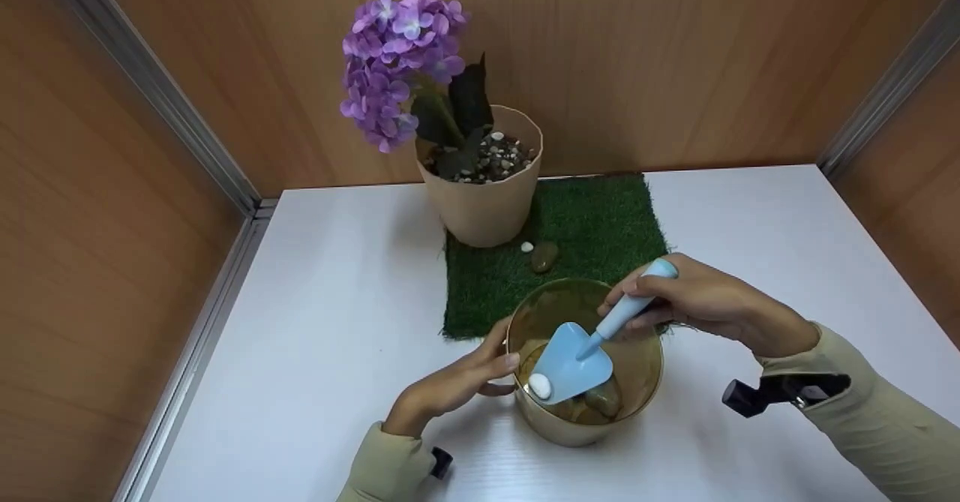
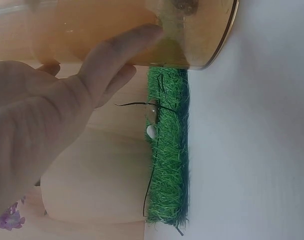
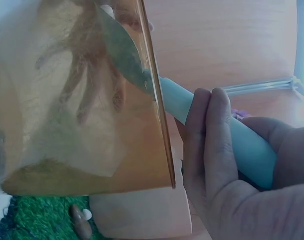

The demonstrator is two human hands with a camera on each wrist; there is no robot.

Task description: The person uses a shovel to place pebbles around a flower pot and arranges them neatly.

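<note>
My right hand [image 1: 686, 292] grips the handle of a light blue hand trowel [image 1: 574, 367], its blade slanting down over the mouth of an amber see-through bowl [image 1: 649, 382]. On the blade's tip lies a white pebble [image 1: 539, 386]. Beneath the blade, larger brown stones [image 1: 604, 397] sit inside the bowl, partly covered. My left hand [image 1: 465, 374] rests against the bowl's left side, fingers spread and fairly straight; they show through the wall in the right wrist view. From the left wrist, a finger [image 2: 117, 52] lies along the amber wall [image 2: 206, 30].
Behind the bowl lies a green turf mat [image 1: 600, 209] bearing a brown stone [image 1: 544, 257] and a small white pebble [image 1: 526, 247]. A beige pot [image 1: 480, 213] with purple flowers [image 1: 405, 59] stands at the back. Wooden panels [image 1: 637, 59] enclose the white table [image 1: 322, 322].
</note>
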